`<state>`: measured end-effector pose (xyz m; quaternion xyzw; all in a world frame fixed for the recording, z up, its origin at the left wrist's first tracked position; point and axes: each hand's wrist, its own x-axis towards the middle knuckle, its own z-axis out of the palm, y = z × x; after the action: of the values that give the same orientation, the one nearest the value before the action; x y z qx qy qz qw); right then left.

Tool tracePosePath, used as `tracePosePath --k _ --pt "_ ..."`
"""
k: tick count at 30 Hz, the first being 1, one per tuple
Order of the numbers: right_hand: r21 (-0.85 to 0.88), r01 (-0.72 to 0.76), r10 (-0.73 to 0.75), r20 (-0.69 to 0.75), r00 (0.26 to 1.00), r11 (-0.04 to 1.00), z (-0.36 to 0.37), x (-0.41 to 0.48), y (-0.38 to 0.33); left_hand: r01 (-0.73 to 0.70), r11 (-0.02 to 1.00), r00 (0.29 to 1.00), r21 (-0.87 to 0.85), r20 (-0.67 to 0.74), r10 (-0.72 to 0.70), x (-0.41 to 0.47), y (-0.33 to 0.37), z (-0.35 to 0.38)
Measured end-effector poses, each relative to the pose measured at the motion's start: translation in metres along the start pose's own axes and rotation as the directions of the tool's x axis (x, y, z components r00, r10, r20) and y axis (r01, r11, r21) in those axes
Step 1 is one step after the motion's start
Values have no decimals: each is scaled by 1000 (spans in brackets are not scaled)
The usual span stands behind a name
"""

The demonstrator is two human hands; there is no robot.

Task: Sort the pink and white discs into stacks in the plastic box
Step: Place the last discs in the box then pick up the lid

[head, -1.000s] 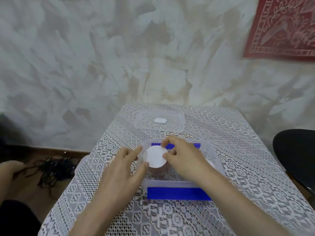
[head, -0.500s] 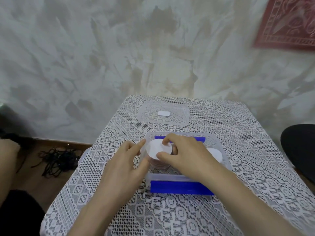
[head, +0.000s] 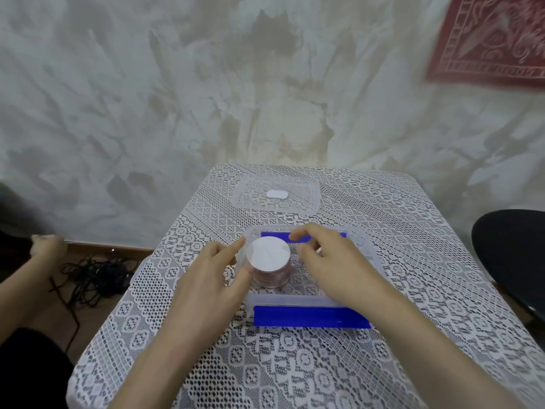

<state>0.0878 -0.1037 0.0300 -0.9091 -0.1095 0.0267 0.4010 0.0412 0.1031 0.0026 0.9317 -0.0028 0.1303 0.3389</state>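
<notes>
A white lace tablecloth [head: 295, 364] covers the table. On it sits a clear rectangular plastic box [head: 295, 299] with blue latches. The left hand [head: 212, 278] lays straight fingers against the box's left wall. Inside, a flat white round disc [head: 268, 253] tops a ribbed stack of pink discs [head: 269, 278]. The right hand [head: 333, 261] curls just beside the white disc; I cannot tell whether it pinches it, and it hides the box's right half. Beyond lies a clear lid [head: 306, 199], then a mottled plaster wall [head: 177, 98].
</notes>
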Motion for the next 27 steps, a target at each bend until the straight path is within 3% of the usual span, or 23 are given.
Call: tracePosePath --k 6,12,20,27 --pt "44 -51 51 -3 999 998 -9 3 7 5 1000 1000 -9 -1 -5 -1 0 0" --pt "-210 -92 92 -6 996 973 -17 -2 10 7 1000 1000 -7 -11 -7 -2 1 1" --pt "-508 -142 139 -44 989 850 -23 -8 8 9 1000 1000 -9 -23 -9 -2 0 1" --pt "-660 7 -17 -9 1000 751 -40 -34 7 20 1000 999 -18 -31 -21 -2 3 2"
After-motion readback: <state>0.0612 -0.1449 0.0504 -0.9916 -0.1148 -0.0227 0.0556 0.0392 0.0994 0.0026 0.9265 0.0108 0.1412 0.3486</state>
